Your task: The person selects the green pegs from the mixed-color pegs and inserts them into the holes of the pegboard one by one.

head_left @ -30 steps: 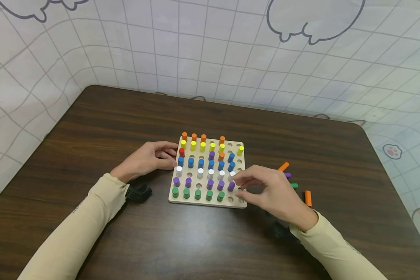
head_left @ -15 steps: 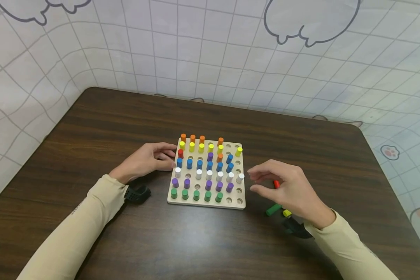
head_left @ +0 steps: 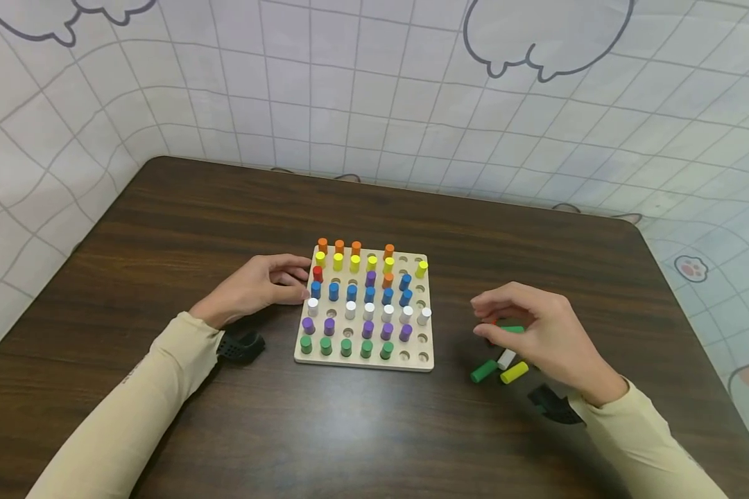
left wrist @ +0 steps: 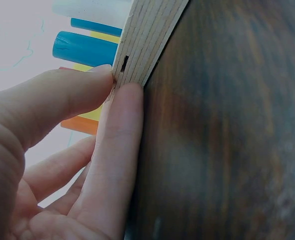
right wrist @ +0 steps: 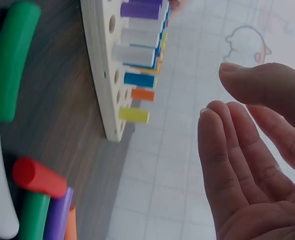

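Note:
A wooden pegboard (head_left: 363, 365) with rows of coloured pegs lies mid-table. My left hand (head_left: 250, 287) rests at its left side. In the left wrist view the thumb (left wrist: 82, 85) touches the board's upper edge and a finger (left wrist: 125, 130) touches its side, close to the table. Right of the board, my right hand (head_left: 533, 329) hovers over loose pegs, thumb and fingers apart, nothing between them. Below it lie a green peg (head_left: 483, 371), a yellow peg (head_left: 514, 372) and a white peg (head_left: 507, 358). A red peg (right wrist: 37, 175) and purple peg (right wrist: 60, 212) show in the right wrist view.
The dark wooden table (head_left: 349, 430) carries the board and pegs. Behind it hangs a white grid-patterned cloth (head_left: 374, 83) with line drawings. Black straps, one at the left wrist (head_left: 242, 348) and one at the right wrist (head_left: 555, 404), sit by the cuffs.
My right hand has left a white peg standing in the right-hand column of the white row and moved right over the loose pegs. My left hand stays at the board's edge.

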A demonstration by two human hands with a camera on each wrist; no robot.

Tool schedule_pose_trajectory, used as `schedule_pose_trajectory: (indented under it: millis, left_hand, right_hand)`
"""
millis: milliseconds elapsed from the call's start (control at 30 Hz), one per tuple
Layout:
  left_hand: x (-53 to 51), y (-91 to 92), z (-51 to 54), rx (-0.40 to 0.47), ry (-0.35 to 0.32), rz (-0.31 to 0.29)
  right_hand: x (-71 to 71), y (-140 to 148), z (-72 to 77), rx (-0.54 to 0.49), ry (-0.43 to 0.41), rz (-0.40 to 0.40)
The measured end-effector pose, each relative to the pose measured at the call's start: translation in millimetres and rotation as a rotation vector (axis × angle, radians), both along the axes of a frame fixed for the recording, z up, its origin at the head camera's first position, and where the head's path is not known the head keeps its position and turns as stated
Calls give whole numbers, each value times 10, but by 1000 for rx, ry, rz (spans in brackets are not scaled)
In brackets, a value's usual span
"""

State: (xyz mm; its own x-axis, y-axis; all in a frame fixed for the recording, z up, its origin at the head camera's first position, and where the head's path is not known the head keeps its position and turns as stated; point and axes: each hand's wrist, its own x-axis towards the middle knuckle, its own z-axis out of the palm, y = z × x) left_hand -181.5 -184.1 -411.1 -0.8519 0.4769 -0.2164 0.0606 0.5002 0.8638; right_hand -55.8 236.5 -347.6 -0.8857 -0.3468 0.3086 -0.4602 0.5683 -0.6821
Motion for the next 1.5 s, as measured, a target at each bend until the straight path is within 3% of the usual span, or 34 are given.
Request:
schedule_pose_trajectory:
  millis: [833,1500]
  left_hand:
    - [25,-8,33,-19,-13,5]
    - [20,-14,23,-18,-13,-1]
  right_hand:
    - [-3,460,-57,30,-107,-145]
    - [-126,766,-142,167,-181,-158]
